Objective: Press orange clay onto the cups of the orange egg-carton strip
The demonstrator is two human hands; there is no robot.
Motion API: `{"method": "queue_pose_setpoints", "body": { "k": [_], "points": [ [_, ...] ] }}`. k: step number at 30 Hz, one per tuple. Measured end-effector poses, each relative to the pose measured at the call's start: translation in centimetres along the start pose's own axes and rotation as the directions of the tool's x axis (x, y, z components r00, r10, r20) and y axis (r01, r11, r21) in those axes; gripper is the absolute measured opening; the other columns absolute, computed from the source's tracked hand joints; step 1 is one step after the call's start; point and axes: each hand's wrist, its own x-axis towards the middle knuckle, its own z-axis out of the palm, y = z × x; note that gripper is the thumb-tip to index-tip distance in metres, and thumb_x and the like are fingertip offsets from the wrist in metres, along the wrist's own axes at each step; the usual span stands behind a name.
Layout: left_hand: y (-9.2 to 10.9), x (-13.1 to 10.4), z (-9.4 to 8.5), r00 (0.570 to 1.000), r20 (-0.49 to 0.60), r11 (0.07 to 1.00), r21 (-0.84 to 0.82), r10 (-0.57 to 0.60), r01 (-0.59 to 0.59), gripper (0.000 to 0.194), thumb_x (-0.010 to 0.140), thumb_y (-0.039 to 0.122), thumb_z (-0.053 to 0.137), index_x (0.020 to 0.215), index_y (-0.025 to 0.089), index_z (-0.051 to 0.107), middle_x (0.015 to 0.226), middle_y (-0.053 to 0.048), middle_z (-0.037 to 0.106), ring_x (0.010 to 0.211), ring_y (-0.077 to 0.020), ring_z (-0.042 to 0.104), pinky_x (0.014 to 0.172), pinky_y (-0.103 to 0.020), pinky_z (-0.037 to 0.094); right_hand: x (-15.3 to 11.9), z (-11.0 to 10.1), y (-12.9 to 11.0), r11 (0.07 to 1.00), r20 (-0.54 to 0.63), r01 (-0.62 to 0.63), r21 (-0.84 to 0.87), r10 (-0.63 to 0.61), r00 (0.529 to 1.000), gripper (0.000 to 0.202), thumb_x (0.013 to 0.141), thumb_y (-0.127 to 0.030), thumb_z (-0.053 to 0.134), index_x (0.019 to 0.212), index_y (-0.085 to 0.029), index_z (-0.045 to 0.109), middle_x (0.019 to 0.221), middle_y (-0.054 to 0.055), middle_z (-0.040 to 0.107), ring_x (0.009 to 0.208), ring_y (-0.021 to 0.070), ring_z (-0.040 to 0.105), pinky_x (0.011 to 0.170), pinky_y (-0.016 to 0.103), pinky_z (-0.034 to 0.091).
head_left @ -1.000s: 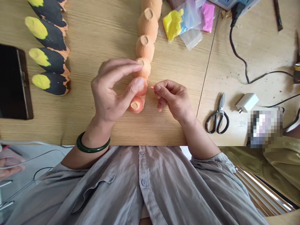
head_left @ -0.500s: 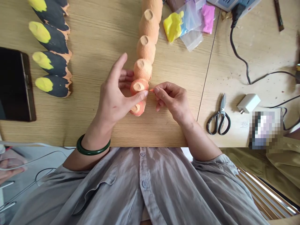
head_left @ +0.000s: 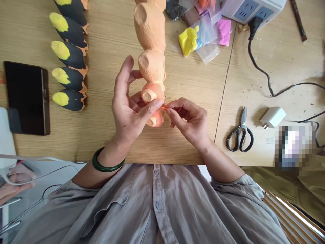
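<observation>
A long peach-coloured strip of rounded, rough bumps (head_left: 152,67), like a piece of egg tray, runs away from me with its far end out of view. Its nearest two bumps carry a smooth, brighter orange layer with bare pale tips. My left hand (head_left: 129,112) holds this near end from the left, thumb across the top between the two orange bumps and fingers partly hidden behind. At the right edge of the strip, my right hand (head_left: 191,120) pinches a small strand of orange clay (head_left: 164,108) between thumb and forefinger, close to the left thumb tip.
Left lies a black bumpy strip (head_left: 73,76) with yellow ovals, beside a dark phone (head_left: 27,98). Bagged yellow clay (head_left: 188,40) and pink clay (head_left: 224,31) lie beyond. On the right are scissors (head_left: 240,130), a white charger (head_left: 273,117), a power strip (head_left: 250,12) and its cord.
The strip's far part looks larger and closer, tilted up towards me. My right hand has come nearer the strip with the orange clay. The whole view has shifted slightly.
</observation>
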Motion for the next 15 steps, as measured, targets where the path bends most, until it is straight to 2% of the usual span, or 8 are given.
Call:
{"method": "queue_pose_setpoints", "body": {
  "k": [2,4,6,8,11,15],
  "points": [
    [0.9,0.1,0.2,0.993,0.015,0.990,-0.081,-0.114,0.115,0.082,0.102,0.069,0.097,0.173,0.046,0.063,0.178,0.002,0.062,0.177,-0.0402,0.046,0.120,-0.052,0.068,-0.2,-0.1,0.5,0.995,0.014,0.028,-0.094,-0.027,1.000,0.029,0.104,-0.054,0.093,0.098,-0.027,0.085,0.089,0.001,0.077,0.068,0.0144,0.066,0.059,0.031,0.060],
    [1.9,0.1,0.4,0.985,0.009,0.976,-0.132,-0.172,0.171,0.080,0.099,0.063,0.102,0.169,0.047,0.067,0.181,0.004,0.060,0.179,-0.0395,0.043,0.116,-0.047,0.070,-0.4,-0.2,0.8,0.981,0.013,0.054,-0.184,-0.053,0.999,0.025,0.106,-0.054,0.091,0.100,-0.031,0.086,0.088,0.001,0.075,0.071,0.0166,0.067,0.059,0.033,0.062],
    [2.6,0.1,0.4,0.980,-0.009,0.971,-0.140,-0.197,0.194,0.079,0.097,0.060,0.104,0.167,0.049,0.069,0.182,0.007,0.060,0.180,-0.0391,0.042,0.113,-0.046,0.071,-0.6,-0.2,1.0,0.962,0.009,0.107,-0.253,-0.109,0.994,0.017,0.109,-0.047,0.087,0.101,-0.032,0.086,0.087,0.001,0.073,0.071,0.0171,0.066,0.062,0.033,0.063],
    [2.9,0.0,0.4,0.976,0.009,0.969,-0.123,-0.216,0.215,0.081,0.100,0.062,0.101,0.172,0.049,0.065,0.178,0.007,0.064,0.184,-0.0395,0.035,0.114,-0.048,0.069,-0.6,-0.1,1.0,0.935,0.019,0.191,-0.300,-0.194,0.981,0.009,0.110,-0.035,0.085,0.101,-0.032,0.085,0.085,0.000,0.074,0.069,0.0163,0.064,0.064,0.033,0.062],
    [3.0,0.0,0.5,0.974,0.045,0.965,-0.133,-0.221,0.225,0.091,0.100,0.064,0.101,0.178,0.042,0.058,0.169,0.003,0.072,0.188,-0.0399,0.025,0.118,-0.048,0.067,-0.6,0.0,0.9,0.897,0.040,0.300,-0.325,-0.304,0.952,0.011,0.111,-0.021,0.080,0.104,-0.029,0.084,0.087,-0.001,0.075,0.069,0.0140,0.063,0.065,0.031,0.060],
    [3.3,0.0,1.0,0.963,0.019,0.951,-0.152,-0.269,0.269,0.092,0.095,0.063,0.106,0.173,0.039,0.062,0.164,-0.001,0.076,0.186,-0.0374,0.031,0.117,-0.042,0.069,-0.7,0.1,0.8,0.863,0.058,0.370,-0.344,-0.374,0.926,0.010,0.114,-0.019,0.077,0.106,-0.023,0.082,0.088,-0.001,0.075,0.069,0.0117,0.062,0.064,0.028,0.057]
  ]
}}
